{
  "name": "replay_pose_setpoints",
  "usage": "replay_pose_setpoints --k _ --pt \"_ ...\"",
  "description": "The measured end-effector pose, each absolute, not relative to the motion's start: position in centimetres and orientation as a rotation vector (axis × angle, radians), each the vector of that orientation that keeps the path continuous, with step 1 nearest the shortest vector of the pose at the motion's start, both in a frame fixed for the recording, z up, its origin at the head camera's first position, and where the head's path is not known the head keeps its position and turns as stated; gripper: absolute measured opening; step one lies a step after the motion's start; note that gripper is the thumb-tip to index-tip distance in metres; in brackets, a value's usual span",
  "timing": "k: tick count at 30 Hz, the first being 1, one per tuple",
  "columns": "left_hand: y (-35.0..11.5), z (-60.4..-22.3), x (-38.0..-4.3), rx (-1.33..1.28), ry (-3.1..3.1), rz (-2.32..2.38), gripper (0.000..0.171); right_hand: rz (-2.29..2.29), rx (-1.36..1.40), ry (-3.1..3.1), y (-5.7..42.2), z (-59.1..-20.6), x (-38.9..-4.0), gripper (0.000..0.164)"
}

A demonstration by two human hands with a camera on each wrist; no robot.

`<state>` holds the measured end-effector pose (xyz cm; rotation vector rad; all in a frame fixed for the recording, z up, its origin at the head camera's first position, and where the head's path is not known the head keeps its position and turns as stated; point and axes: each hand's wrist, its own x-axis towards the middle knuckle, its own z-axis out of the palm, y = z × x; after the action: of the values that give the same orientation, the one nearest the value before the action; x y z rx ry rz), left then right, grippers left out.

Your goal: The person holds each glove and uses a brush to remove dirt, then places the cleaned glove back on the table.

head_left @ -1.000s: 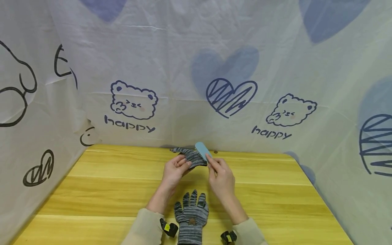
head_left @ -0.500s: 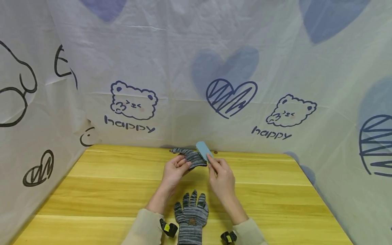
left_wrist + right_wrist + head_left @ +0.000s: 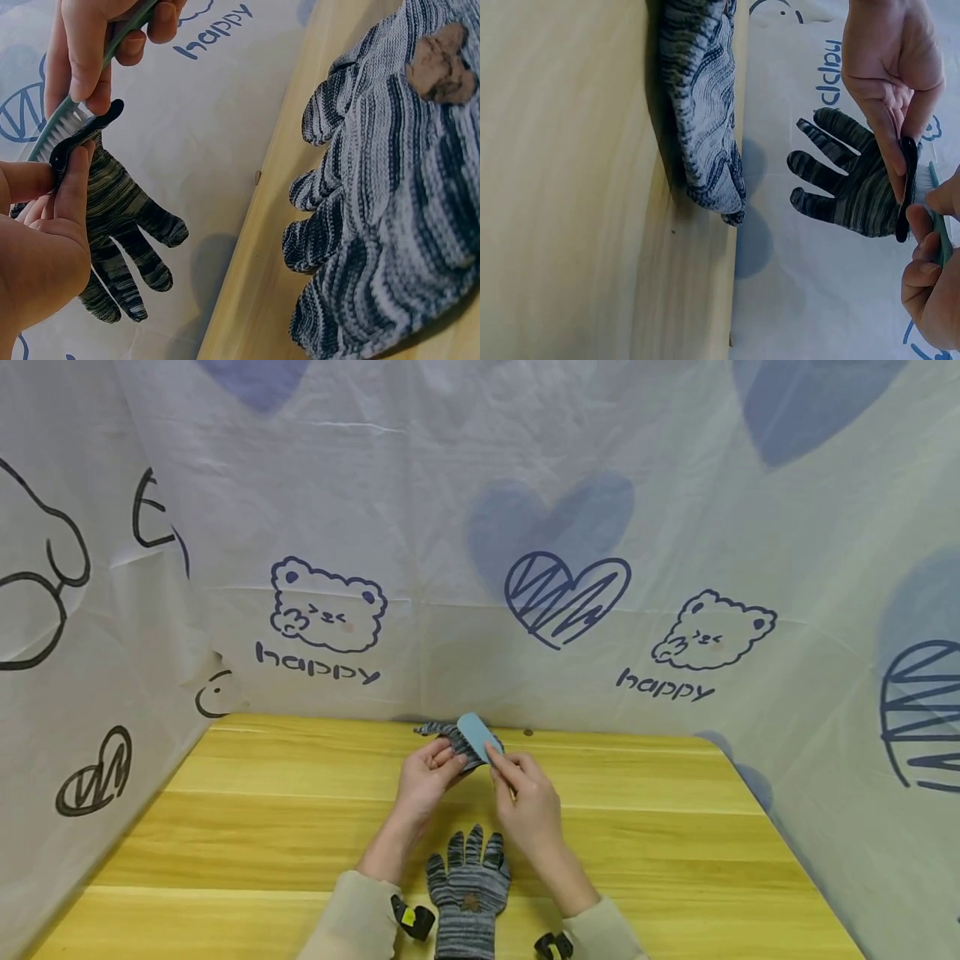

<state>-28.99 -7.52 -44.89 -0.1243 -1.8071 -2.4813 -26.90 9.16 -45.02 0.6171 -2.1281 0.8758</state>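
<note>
A grey-and-black striped knit glove (image 3: 437,728) is held up over the table's far part, its fingers hanging down in the left wrist view. My left hand (image 3: 423,782) pinches this glove near its dark-edged cuff. In my right hand (image 3: 531,802) is a light blue brush (image 3: 476,735), gripped with the index finger along its back. The brush's pale bristles (image 3: 64,129) face the glove and appear to touch it near the cuff. A matching second glove (image 3: 468,881) lies flat between my forearms, fingers pointing away, with a brown lump (image 3: 470,903) on it.
The wooden table (image 3: 300,827) ends at a hanging white cloth (image 3: 450,635) printed with hearts and bears. A small brown speck (image 3: 528,732) sits near the table's back edge. Black straps (image 3: 414,918) are on both wrists.
My right hand has moved the brush left across the held glove, from near its right end to its middle. The left hand and the lying glove have stayed in place.
</note>
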Motion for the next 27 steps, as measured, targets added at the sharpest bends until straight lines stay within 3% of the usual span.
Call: replay_pose_setpoints --k 18,27 --pt "-7.4 -45.0 -28.8 -0.173 -1.838 -2.449 0.043 0.856 0.473 -2.152 10.2 -45.3 -27.6 0.037" --pt "-7.4 -44.8 -28.7 -0.159 -1.888 -2.434 0.055 0.885 0.397 -2.185 10.6 -45.0 -27.6 0.038"
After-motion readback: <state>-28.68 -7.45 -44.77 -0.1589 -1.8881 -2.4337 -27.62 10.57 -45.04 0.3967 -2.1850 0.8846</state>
